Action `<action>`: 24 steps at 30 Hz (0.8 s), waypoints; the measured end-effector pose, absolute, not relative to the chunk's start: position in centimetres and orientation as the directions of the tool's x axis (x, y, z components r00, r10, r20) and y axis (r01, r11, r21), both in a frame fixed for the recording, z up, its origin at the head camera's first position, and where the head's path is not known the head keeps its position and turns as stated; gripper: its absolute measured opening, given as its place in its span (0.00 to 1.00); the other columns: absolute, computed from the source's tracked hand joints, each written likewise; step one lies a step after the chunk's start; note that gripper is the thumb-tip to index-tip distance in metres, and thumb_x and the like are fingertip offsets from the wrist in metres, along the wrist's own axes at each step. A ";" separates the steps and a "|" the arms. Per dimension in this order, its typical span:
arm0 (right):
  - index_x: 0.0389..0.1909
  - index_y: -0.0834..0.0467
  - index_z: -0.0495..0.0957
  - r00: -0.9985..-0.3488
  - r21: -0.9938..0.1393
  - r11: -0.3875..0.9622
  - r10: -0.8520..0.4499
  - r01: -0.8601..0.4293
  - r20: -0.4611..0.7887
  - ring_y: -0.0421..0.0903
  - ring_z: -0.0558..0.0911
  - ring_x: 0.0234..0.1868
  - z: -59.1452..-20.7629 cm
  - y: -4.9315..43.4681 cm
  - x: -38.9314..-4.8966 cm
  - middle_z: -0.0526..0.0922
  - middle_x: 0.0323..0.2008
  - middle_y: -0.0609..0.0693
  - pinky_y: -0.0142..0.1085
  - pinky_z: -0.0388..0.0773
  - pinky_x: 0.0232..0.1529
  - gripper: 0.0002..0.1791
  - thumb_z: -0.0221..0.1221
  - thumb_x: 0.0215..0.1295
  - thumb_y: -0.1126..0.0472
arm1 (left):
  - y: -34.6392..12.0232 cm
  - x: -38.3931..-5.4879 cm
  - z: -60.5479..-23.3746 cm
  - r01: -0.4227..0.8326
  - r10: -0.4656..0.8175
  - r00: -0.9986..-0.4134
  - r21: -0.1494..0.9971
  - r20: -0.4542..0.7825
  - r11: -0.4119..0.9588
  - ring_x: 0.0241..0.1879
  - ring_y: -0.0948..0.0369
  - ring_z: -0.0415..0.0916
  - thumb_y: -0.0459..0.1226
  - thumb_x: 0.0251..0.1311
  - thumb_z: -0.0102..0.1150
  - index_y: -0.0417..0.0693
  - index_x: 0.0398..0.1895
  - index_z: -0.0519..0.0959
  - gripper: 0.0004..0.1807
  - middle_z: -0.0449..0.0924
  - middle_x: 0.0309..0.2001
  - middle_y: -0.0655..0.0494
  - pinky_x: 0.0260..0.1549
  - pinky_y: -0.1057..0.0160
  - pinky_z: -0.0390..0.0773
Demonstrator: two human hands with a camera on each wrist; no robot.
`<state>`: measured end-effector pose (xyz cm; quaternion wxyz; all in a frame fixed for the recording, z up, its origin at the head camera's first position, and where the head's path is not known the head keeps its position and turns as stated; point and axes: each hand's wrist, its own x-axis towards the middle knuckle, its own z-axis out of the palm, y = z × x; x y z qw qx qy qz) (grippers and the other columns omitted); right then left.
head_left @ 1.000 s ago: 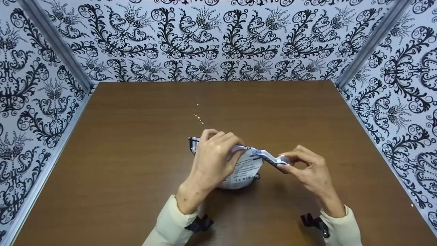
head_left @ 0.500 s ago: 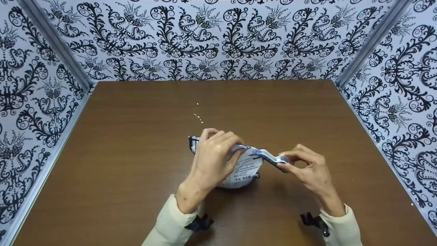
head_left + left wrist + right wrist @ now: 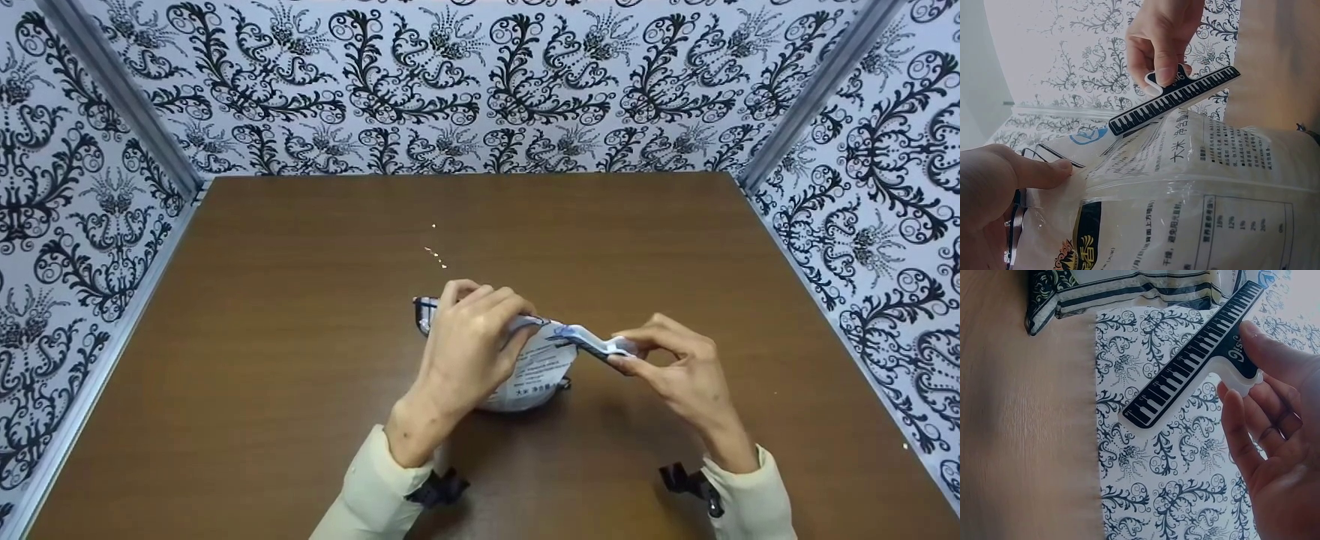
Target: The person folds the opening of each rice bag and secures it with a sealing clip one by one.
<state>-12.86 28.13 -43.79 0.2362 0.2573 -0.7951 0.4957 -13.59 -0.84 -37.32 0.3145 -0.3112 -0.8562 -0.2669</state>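
Note:
A clear plastic bag of rice (image 3: pixel 534 375) with printed labels stands on the table under both hands. My left hand (image 3: pixel 472 337) grips its folded top edge, with the thumb on the near side in the left wrist view. My right hand (image 3: pixel 679 367) pinches the handle of a long black-and-white clip (image 3: pixel 1174 100) printed with piano keys. One end of the clip (image 3: pixel 1190 354) overlaps the bag's top corner, while the other sticks out past it. The left fingers behind the bag are mostly hidden.
Several small white grains (image 3: pixel 436 257) lie on the brown table (image 3: pixel 300 225) beyond the left hand. White walls (image 3: pixel 465 90) with black scrollwork enclose the table at the back and sides. Black straps (image 3: pixel 439 489) hang at both cuffs.

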 end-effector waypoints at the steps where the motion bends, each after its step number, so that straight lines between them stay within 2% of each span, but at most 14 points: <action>1: 0.39 0.60 0.90 -0.756 -0.666 0.377 -0.174 -0.643 0.631 0.37 0.81 0.31 -43.7 28.1 -12.8 0.82 0.27 0.49 0.24 0.79 0.35 0.21 0.76 0.41 0.80 | -0.8 -13.6 -37.3 0.701 0.365 -0.608 0.261 0.705 0.664 0.35 0.65 0.83 0.39 0.61 0.73 0.54 0.36 0.86 0.03 0.88 0.33 0.67 0.55 0.57 0.73; 24: 0.38 0.62 0.90 -0.750 -0.666 0.362 -0.183 -0.652 0.635 0.37 0.80 0.31 -42.8 27.8 -12.7 0.82 0.26 0.49 0.24 0.78 0.35 0.22 0.76 0.39 0.82 | -0.8 -13.6 -37.4 0.706 0.363 -0.604 0.266 0.709 0.656 0.35 0.65 0.83 0.39 0.61 0.73 0.55 0.36 0.86 0.04 0.88 0.33 0.68 0.54 0.58 0.74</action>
